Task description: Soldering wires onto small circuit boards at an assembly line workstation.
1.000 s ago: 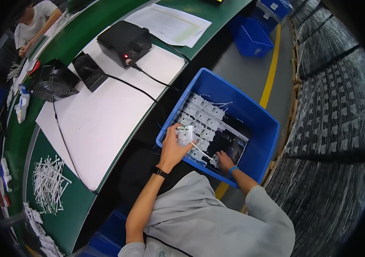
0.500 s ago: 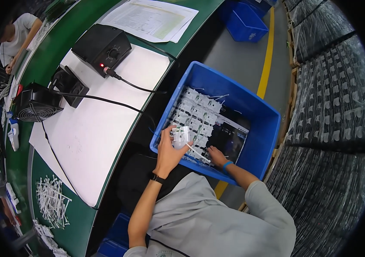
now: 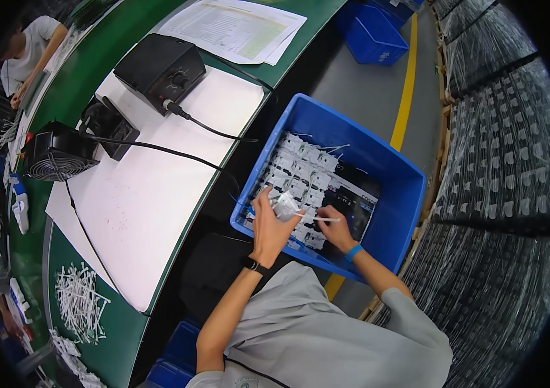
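Observation:
My left hand [image 3: 272, 227] grips a small white and translucent plastic part [image 3: 285, 205] above the left side of a blue bin [image 3: 383, 150]. A thin white cable [image 3: 314, 218] sticks out of that part toward the right. Over the bin's middle, my right hand [image 3: 337, 231] has its fingers curled together, and the cable's end crosses in front of them. Whatever sits between those fingers is too small to make out. Below both hands, rows of similar white parts [image 3: 301, 169] cover the left of the bin's inside, beside a dark printed sheet [image 3: 356, 210].
On the green bench [image 3: 116, 343] to the left lie a white mat [image 3: 158, 226], a black control box [image 3: 160, 71], a black fan [image 3: 62, 152], a pile of white cables [image 3: 81, 302] and papers [image 3: 233, 29]. Wrapped stacks [image 3: 501, 142] stand to the right. Another person [image 3: 36, 52] sits at the far left.
My right hand has risen from the bin's contents toward the left hand, its fingers now curled near the cable's end. The left hand has shifted slightly right and turned the plastic part.

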Available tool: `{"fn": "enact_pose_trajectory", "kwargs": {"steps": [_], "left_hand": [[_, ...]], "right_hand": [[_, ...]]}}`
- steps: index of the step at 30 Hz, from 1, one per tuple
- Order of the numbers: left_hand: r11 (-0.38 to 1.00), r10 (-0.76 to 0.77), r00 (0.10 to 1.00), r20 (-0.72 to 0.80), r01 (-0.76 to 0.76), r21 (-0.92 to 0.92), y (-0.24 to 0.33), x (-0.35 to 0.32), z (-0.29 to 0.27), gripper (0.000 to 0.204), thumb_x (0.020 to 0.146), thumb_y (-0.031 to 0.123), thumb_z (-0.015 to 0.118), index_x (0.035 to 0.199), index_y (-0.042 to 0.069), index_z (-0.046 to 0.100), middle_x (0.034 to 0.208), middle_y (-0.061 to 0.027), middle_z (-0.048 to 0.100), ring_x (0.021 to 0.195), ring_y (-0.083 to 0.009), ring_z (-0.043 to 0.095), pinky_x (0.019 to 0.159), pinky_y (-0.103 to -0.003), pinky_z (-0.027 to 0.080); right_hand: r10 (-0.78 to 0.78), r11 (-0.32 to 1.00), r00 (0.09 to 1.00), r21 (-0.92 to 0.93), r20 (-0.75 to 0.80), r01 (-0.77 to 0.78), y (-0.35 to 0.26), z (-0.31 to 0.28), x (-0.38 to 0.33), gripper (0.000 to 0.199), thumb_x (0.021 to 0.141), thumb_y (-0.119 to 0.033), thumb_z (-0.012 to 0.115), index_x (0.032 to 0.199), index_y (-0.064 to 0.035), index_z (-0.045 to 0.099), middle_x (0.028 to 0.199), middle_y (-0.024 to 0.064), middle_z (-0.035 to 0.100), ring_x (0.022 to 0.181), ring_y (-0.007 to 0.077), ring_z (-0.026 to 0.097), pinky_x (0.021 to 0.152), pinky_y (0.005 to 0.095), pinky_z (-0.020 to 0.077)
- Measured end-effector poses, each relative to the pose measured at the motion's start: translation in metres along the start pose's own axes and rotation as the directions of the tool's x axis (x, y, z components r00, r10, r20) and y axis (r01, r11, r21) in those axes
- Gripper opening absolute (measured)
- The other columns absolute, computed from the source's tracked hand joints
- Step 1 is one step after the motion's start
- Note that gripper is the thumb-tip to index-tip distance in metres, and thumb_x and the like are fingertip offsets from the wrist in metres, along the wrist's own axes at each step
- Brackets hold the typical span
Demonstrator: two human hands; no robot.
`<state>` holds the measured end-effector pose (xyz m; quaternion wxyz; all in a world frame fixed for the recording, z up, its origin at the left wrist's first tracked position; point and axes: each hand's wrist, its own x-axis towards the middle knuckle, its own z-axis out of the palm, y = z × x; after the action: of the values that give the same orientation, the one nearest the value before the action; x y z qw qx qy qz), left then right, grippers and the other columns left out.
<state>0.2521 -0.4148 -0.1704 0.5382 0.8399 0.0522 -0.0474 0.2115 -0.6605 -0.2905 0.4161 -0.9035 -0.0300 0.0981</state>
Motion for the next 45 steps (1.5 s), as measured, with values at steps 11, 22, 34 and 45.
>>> {"fn": "enact_pose_trajectory", "kwargs": {"steps": [11,22,34,45], "left_hand": [[0.937,-0.004,0.973,0.233,-0.078,0.341,-0.001,-0.004,0.061,0.076,0.086,0.063,0.067,0.119,-0.005,0.06,0.105,-0.0266,0.066,0.094,-0.0446,0.067,0.084,-0.05,0.053],[0.818,0.067,0.891,0.45,-0.307,0.486,-0.064,-0.018,0.057,0.047,0.088,0.044,0.072,0.114,0.005,0.063,0.108,-0.0155,0.068,0.104,-0.0329,0.065,0.089,-0.046,0.05],[0.804,0.153,0.895,0.419,-0.359,0.474,-0.064,-0.018,0.057,0.042,0.088,0.04,0.071,0.109,0.004,0.064,0.103,-0.0151,0.068,0.101,-0.0323,0.065,0.086,-0.046,0.05],[0.815,0.196,0.898,0.393,-0.372,0.444,-0.066,-0.023,0.056,0.039,0.09,0.039,0.068,0.106,0.004,0.064,0.097,-0.0161,0.066,0.097,-0.0345,0.066,0.086,-0.047,0.049]], "right_hand": [[0.24,0.869,0.94,0.485,-0.242,-0.097,-0.039,-0.019,0.005,0.025,0.096,-0.017,0.067,0.112,0.001,0.063,0.087,0.0088,0.069,0.077,0.0122,0.062,0.068,0.0302,0.0503],[0.365,0.926,0.921,-0.046,-0.137,-0.374,0.159,0.043,-0.019,0.031,0.09,-0.02,0.069,0.114,-0.0045,0.061,0.107,0.0227,0.07,0.097,0.0408,0.07,0.086,0.0463,0.0548],[0.664,0.618,0.738,-0.47,-0.118,-0.63,0.12,0.052,-0.004,0.061,0.089,-0.037,0.06,0.134,0.0014,0.044,0.113,0.0316,0.068,0.104,0.0481,0.067,0.091,0.056,0.0538],[0.637,0.639,0.75,-0.423,-0.177,-0.643,0.111,0.06,0.006,0.054,0.088,-0.031,0.06,0.13,0.0017,0.05,0.11,0.0301,0.069,0.103,0.0476,0.068,0.09,0.056,0.0545]]}}
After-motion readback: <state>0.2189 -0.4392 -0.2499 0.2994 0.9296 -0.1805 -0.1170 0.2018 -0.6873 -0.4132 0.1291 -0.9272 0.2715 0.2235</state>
